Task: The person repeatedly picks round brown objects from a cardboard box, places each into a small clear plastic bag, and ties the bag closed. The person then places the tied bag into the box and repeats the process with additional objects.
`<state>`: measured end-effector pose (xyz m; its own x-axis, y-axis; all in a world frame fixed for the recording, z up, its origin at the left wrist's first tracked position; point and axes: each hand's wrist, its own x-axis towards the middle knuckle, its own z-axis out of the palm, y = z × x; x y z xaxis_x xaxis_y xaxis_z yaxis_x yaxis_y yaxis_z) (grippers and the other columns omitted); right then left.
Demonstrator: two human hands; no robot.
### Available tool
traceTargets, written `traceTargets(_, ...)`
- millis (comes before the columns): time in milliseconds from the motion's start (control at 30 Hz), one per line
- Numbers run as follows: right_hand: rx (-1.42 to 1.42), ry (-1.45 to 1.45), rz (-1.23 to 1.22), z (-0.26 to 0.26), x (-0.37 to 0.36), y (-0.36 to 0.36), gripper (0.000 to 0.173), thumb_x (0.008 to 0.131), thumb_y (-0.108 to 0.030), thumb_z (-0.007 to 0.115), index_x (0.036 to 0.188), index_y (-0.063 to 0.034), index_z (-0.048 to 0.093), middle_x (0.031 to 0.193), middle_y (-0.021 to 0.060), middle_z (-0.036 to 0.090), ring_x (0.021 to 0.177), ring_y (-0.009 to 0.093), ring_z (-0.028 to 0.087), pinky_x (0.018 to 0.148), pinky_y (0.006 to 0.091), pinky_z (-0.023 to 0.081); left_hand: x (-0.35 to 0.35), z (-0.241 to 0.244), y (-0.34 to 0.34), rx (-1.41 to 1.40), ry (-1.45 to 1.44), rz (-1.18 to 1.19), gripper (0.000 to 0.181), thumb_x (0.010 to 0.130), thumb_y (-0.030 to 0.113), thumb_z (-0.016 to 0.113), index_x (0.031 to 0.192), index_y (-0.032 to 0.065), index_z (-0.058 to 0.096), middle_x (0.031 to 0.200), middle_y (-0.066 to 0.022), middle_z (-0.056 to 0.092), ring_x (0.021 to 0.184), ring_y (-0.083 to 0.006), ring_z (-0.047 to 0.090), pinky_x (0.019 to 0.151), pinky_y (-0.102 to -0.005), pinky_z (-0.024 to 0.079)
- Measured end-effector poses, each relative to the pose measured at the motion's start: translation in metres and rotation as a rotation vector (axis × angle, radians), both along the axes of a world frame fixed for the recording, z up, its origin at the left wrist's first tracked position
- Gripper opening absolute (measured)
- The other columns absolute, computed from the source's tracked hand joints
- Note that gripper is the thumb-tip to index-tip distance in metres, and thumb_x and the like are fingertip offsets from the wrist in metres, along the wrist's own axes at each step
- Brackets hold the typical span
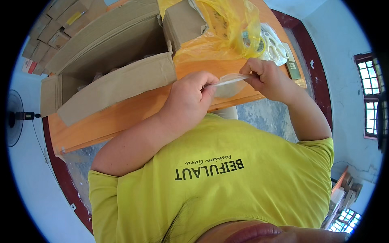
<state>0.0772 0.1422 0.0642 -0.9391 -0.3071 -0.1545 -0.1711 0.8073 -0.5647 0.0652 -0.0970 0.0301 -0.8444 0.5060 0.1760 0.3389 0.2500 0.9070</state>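
Between my two hands a small clear plastic bag point(230, 88) is stretched, its edge pulled taut and its body hanging down. My left hand point(194, 94) pinches one end between thumb and fingers. The other end is gripped by my right hand point(265, 77), with its fingers curled. Both hands are above the front edge of the wooden table point(146, 104). To the left of my left hand stands an open cardboard box point(121, 88), flaps spread. Clear plastic-wrapped items point(98, 76) show partly inside it; the front flap hides the rest.
Beyond my hands lies a crumpled yellow plastic bag point(218, 42), with a roll of tape point(259, 45) and white-handled scissors point(275, 50) beside it. A flat green object point(293, 70) rests near the right edge. Stacked cardboard boxes point(57, 27) rise at the far left, near a fan point(15, 117).
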Motion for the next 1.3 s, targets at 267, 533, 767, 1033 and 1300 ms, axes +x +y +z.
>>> traceTargets(267, -0.343, -0.21, 0.013, -0.011, 0.001, -0.032, 0.032, 0.074, -0.009, 0.07, 0.104, -0.0037, 0.059, 0.073, 0.0047, 0.061, 0.067, 0.016, 0.058, 0.065, 0.0278, 0.047, -0.002, -0.018, 0.009, 0.115, 0.053, -0.022, 0.01, 0.085, 0.001, 0.059, 0.095, -0.0004, 0.059, 0.081, -0.0024, 0.06, 0.071, -0.0071, 0.052, 0.064, -0.0227, 0.045)
traceTargets(533, -0.5, -0.089, 0.128, -0.011, -0.008, -0.02, 0.014, 0.081, -0.013, 0.069, 0.09, -0.0032, 0.065, 0.079, 0.0015, 0.063, 0.071, 0.008, 0.055, 0.065, 0.0261, 0.045, 0.0, -0.022, 0.004, 0.033, 0.08, -0.04, 0.055, 0.078, 0.012, 0.069, 0.124, 0.0011, 0.04, 0.126, -0.0169, 0.044, 0.092, -0.0248, 0.058, 0.077, -0.033, 0.048)
traceTargets(767, -0.839, -0.191, 0.075, 0.013, 0.005, -0.03, 0.015, 0.087, -0.018, 0.064, 0.084, -0.0036, 0.06, 0.075, -0.0011, 0.055, 0.069, 0.008, 0.048, 0.063, 0.0242, 0.041, -0.005, -0.032, 0.006, 0.568, -1.061, -0.442, 0.063, 0.085, 0.027, 0.066, 0.133, 0.0058, 0.031, 0.127, -0.0105, 0.046, 0.109, -0.0234, 0.054, 0.088, -0.0353, 0.049)
traceTargets(1033, -0.598, 0.287, 0.169, 0.004, 0.0, -0.028, 0.017, 0.091, -0.02, 0.059, 0.083, -0.0044, 0.057, 0.078, 0.0006, 0.054, 0.067, 0.008, 0.048, 0.062, 0.0229, 0.041, -0.012, -0.041, 0.006, 0.666, -1.165, -0.471, 0.05, 0.088, 0.041, 0.059, 0.123, 0.0083, 0.046, 0.114, -0.0079, 0.056, 0.093, -0.0179, 0.059, 0.078, -0.0316, 0.051)
traceTargets(1300, -0.987, -0.147, -0.039, 0.0, 0.002, -0.031, 0.016, 0.094, -0.02, 0.054, 0.093, -0.0036, 0.055, 0.084, 0.0065, 0.059, 0.068, 0.013, 0.056, 0.061, 0.027, 0.048, -0.012, -0.029, 0.004, 0.584, -1.018, -0.463, 0.067, 0.082, 0.04, 0.068, 0.131, 0.0097, 0.033, 0.121, -0.0063, 0.049, 0.101, -0.0163, 0.054, 0.082, -0.0318, 0.049)
